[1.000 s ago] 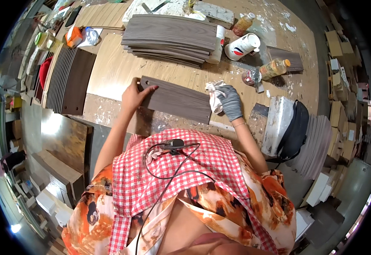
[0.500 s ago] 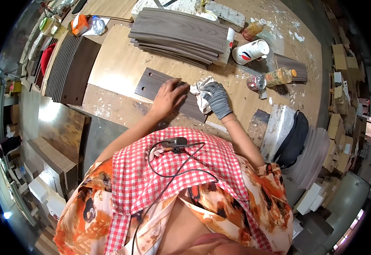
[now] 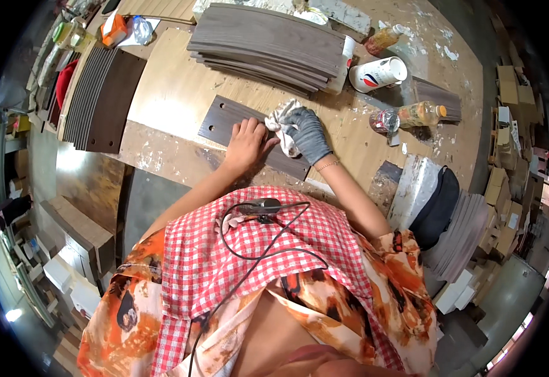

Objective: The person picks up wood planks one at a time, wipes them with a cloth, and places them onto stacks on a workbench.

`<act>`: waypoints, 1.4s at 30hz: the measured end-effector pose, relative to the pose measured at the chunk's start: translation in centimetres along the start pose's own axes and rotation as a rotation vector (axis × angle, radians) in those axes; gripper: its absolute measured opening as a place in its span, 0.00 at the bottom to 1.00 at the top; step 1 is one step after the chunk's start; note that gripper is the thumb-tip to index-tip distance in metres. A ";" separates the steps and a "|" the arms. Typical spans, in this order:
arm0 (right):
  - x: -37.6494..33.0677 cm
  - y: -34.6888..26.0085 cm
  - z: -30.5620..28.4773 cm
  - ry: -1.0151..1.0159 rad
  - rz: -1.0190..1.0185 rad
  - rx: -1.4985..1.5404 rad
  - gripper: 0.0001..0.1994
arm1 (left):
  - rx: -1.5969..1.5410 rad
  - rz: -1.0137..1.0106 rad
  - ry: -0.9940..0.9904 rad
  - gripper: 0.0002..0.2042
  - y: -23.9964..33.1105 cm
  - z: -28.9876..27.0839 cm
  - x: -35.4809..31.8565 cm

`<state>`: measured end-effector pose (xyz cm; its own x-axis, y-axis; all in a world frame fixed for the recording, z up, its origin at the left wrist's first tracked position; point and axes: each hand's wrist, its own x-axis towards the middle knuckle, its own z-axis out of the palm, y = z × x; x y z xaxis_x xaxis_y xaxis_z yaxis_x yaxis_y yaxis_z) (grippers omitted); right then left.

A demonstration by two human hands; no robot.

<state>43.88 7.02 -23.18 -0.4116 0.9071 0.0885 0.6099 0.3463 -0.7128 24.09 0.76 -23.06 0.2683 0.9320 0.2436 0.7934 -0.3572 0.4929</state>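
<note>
Left hand (image 3: pixel 246 144), fingers close together, rests on a rectangular grey-brown wood-grain board (image 3: pixel 229 118); grey-gloved right hand (image 3: pixel 308 135) grips crumpled white cloth (image 3: pixel 281 119) over its two-o'clock edge; pale wooden tabletop (image 3: pixel 169 94) extends toward ten.

The left hand (image 3: pixel 246 146), bare, rests on a dark board (image 3: pixel 225 119) with two holes near its left end. The right hand (image 3: pixel 308 136), in a grey glove, grips a white rag (image 3: pixel 279 123) against the board. Beyond lies a stack (image 3: pixel 268 36) of similar boards, with a cup (image 3: pixel 375 74) and bottle (image 3: pixel 419 114) to its right on the table (image 3: pixel 168 135).
</note>
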 end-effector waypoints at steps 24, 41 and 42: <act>-1.1 0.6 -0.3 0.139 0.141 -0.377 0.14 | -0.008 0.005 -0.043 0.16 0.6 -0.7 -0.1; -2.8 0.9 -3.4 -0.040 0.011 -0.107 0.09 | -0.024 0.039 0.008 0.15 0.8 -0.9 0.0; -1.7 -0.6 -3.4 -0.067 0.017 -0.117 0.09 | -0.022 0.038 0.012 0.15 0.8 -0.9 0.0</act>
<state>46.56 6.09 -20.55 -0.4425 0.8964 0.0272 0.6903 0.3598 -0.6277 24.16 0.40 -21.91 0.2917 0.9169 0.2725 0.7707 -0.3941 0.5008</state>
